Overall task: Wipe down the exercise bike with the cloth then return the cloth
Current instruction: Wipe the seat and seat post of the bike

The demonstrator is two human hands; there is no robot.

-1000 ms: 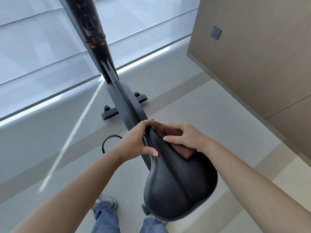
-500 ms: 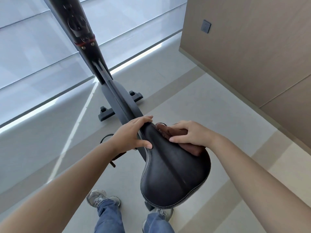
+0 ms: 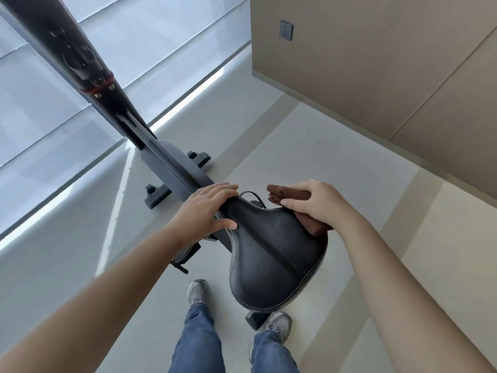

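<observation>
The right grip [image 3: 317,203] covers most of the cloth [image 3: 286,195]; the left grip [image 3: 207,211] hides the nose of the saddle [image 3: 271,254]. The mast [image 3: 80,57] runs off the top-left edge, the jeans [image 3: 199,343] off the bottom.

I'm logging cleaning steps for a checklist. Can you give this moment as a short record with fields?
left hand: grips the saddle at its narrow nose
right hand: holds the brown cloth on the saddle's right edge
saddle: black, pale stitched rim
bike frame: dark post slanting toward upper left
stage: saddle being wiped; cloth not yet returned
background: wall socket on beige wall
</observation>
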